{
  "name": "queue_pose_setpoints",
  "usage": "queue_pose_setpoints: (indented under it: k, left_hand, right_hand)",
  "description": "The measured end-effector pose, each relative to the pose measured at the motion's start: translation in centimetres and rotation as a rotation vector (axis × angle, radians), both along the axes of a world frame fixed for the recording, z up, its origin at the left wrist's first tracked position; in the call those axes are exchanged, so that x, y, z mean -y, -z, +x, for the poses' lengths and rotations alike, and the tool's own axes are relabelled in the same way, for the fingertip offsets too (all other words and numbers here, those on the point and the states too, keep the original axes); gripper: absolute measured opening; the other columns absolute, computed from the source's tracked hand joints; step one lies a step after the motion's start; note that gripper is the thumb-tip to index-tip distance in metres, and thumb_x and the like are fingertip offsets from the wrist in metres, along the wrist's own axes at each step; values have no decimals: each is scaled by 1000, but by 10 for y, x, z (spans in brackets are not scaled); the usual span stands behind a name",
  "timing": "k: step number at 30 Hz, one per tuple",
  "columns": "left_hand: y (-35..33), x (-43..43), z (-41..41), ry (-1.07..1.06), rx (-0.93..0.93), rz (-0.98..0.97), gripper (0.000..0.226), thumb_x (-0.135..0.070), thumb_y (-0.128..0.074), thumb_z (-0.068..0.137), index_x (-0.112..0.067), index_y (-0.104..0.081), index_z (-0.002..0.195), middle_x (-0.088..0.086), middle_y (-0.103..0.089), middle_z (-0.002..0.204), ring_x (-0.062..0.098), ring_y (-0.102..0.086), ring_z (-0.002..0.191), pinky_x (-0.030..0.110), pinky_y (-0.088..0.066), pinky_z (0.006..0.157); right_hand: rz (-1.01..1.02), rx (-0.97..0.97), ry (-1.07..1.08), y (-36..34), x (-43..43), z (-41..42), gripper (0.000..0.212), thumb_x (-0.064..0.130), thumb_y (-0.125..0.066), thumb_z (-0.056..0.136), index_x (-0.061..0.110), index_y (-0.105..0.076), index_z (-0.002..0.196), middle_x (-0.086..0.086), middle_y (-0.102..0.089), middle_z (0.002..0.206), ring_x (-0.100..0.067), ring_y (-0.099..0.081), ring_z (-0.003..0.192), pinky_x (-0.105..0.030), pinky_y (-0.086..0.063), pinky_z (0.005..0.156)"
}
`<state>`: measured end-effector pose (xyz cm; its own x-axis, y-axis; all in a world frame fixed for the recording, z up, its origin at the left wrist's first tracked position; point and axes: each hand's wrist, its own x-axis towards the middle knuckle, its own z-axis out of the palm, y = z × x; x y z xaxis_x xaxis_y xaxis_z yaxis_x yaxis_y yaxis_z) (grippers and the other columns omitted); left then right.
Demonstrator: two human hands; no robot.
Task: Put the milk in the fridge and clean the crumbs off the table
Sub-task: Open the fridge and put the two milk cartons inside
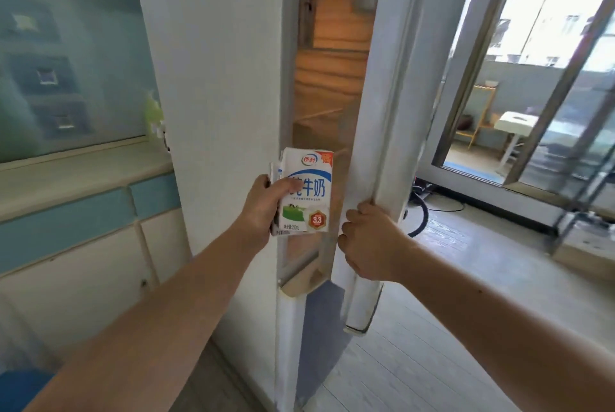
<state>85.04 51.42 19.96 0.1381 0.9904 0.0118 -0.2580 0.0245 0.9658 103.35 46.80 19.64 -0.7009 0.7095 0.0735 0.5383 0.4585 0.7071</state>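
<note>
A: What's most likely to go wrong here?

B: The fridge door (382, 105). It stands only partly open, a tall white slab with a smooth, slightly scuffed edge, and the gap between it and the fridge (213, 85) looks narrow. I'd judge that if it swings no wider, the carton could catch on the door edge or on the cabinet's front corner going in

A: And the fridge itself?

B: A flat white side panel faces us; inside, warm light falls on pale shelves, blurred, so I can't tell how much room they offer. A crowded shelf would be the next risk

A: Which hand has the door?

B: The right hand (369, 242), fingers curled tight round the door's outer edge, about halfway down its visible length. A bare edge gives little purchase, so a slip is possible

A: Where is the milk?

B: The milk carton (305, 192) is upright in the left hand (263, 212), in the air just in front of the gap, touching nothing else. Thumb across the printed face, fingers wrapped behind, closed firmly on it. It's a small rectangular box of glossy coated card, white and blue with a green patch, its top fold a little crumpled. Squeezing it too hard might buckle the walls; I can't tell whether it has been opened
</note>
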Motion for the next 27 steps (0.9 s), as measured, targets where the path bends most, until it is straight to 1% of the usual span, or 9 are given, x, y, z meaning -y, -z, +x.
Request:
queue_pose_setpoints:
  k: [2,5,8,11,13,16,20,25,27]
  left_hand:
    - [2,0,11,36,10,11,24,-10,-65,78,-11,-54,99,4,-73,81,17,-72,64,28,-57,53]
    - [6,2,25,88,40,-3,15,-7,-61,82,-14,-56,95,-1,-74,71,16,-71,61,27,-56,50]
    - [10,4,39,143,56,-14,33,-7,-64,80,-10,-54,112,5,-74,82,20,-72,66,28,-55,50]
    - [12,7,49,174,61,25,21,-2,-62,82,-18,-55,93,-2,-73,66,15,-70,57,28,-57,49]
    - [10,8,53,175,83,55,22,-2,-65,79,-20,-55,86,-2,-73,65,15,-70,58,30,-58,52]
    - [7,5,59,167,69,120,30,-13,-71,66,-16,-63,94,9,-75,84,25,-72,71,35,-58,57]
    - [2,-9,64,116,24,186,20,-10,-71,77,-17,-65,95,8,-75,87,25,-72,76,34,-58,60]
    - [-16,-52,79,-61,-122,217,38,-48,-52,88,-16,-59,108,6,-72,98,18,-71,81,29,-57,61]
    - [-23,-70,89,-161,-157,222,31,-47,-45,93,-19,-56,101,-1,-69,93,10,-68,76,23,-54,56]
  right_hand:
    - [48,-65,14,-2,13,15,24,27,-81,46,16,-60,45,2,-55,44,-18,-53,49,-28,-50,61]
    - [179,-101,14,10,29,51,24,15,-73,42,18,-49,38,3,-44,37,-18,-44,40,-23,-42,51]
    - [303,-217,-9,14,37,66,23,14,-64,53,18,-46,40,1,-42,37,-17,-42,37,-20,-33,48]
    - [278,-566,55,17,32,60,26,28,-53,80,13,-61,60,-4,-58,52,-23,-54,47,-24,-41,47]
    - [122,-1081,255,8,27,40,38,43,-47,89,11,-66,96,-4,-68,82,-22,-64,71,-30,-50,63]
    - [-581,-1891,409,-4,14,15,36,40,-61,86,21,-54,115,-2,-66,110,-17,-64,95,-30,-52,80]
    - [-671,-2125,228,1,-13,8,20,27,-67,82,26,-60,101,-1,-70,102,-17,-68,90,-29,-57,73]
    - [-796,-2243,96,-7,-67,29,13,16,-63,85,23,-61,96,1,-71,95,-15,-69,85,-29,-57,74]
    - [-837,-2238,39,-13,-91,40,15,11,-60,86,21,-61,97,0,-70,96,-16,-68,86,-30,-56,77]
